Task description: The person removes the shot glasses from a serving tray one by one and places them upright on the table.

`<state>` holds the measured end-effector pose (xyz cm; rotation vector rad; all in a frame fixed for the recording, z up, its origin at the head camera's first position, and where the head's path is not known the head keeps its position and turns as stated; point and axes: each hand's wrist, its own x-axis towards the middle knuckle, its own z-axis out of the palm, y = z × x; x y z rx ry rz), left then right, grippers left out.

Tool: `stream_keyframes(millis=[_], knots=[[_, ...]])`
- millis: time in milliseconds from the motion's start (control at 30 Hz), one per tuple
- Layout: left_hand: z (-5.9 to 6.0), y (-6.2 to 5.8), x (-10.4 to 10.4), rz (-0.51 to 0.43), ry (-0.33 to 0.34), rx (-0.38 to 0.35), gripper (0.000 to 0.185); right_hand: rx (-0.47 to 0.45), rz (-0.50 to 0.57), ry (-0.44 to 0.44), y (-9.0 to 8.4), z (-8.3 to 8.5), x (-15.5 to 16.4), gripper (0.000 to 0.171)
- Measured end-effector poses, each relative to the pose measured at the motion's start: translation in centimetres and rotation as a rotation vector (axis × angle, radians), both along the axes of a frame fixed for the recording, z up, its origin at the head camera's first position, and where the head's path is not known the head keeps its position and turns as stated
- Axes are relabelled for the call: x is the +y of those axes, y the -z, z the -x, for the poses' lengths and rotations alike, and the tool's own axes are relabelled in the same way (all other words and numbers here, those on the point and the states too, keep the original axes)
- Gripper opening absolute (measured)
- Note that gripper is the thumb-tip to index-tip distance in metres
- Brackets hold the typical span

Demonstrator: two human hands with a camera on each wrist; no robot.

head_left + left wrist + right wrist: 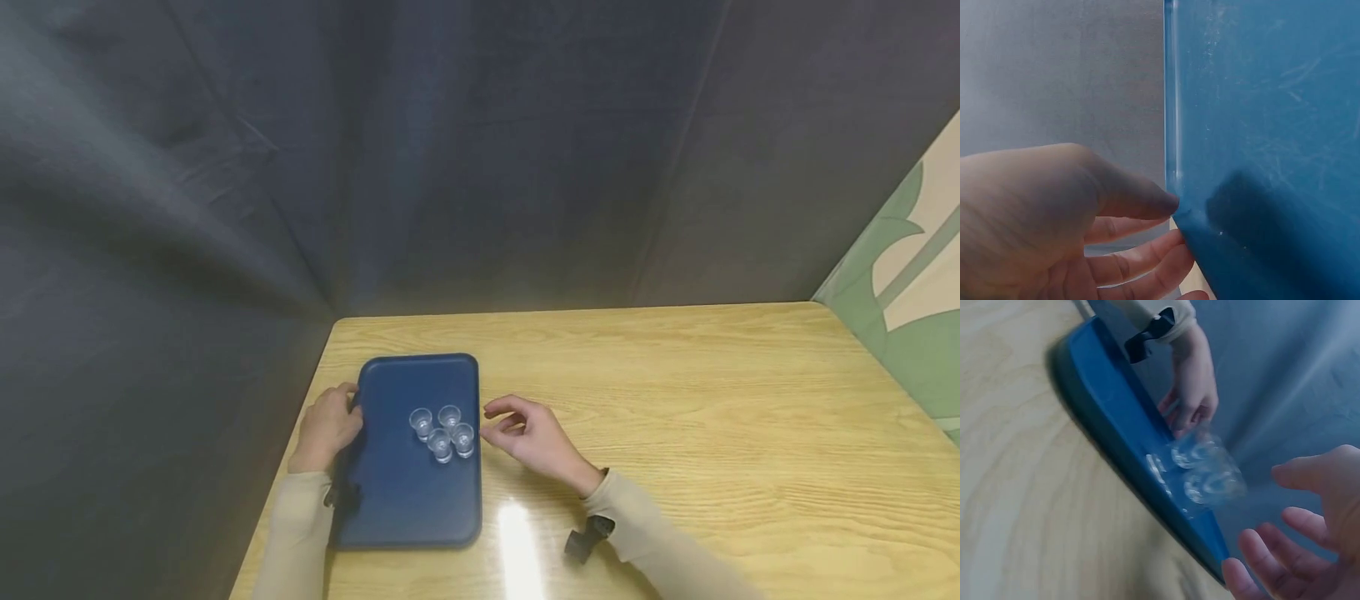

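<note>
A dark blue rectangular tray (405, 500) lies near the left end of the wooden table. Several small clear cups (441, 445) stand grouped on it, toward its right rim; they look blurred in the right wrist view. My left hand (327, 425) grips the tray's left edge. In the left wrist view its thumb (1154, 201) lies at the rim, with the fingers bent beneath and beside the edge. Just outside the tray's right edge, level with the cups, is my right hand (534, 440). Its fingers are loosely bent and apart from the thumb, holding nothing.
The wooden tabletop (697, 400) stretches away to the right of the tray. Dark curtains (510, 167) close off the back and left sides. At the far right hangs a panel with a green leaf pattern (922, 333). A dark strap device (588, 537) is at the right wrist.
</note>
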<state>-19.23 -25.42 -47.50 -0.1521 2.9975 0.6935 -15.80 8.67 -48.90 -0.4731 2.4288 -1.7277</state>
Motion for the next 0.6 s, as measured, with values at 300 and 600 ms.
stream_keyframes(millis=[300,600], knots=[[0.4,0.6,-0.2,0.015,-0.006,0.007,0.046,0.030,-0.023,-0.028,1.0,0.1,-1.7,0.041],[0.2,0.7,-0.1,0.012,-0.004,0.001,0.045,0.042,-0.078,-0.078,1.3,-0.3,-2.1,0.041]])
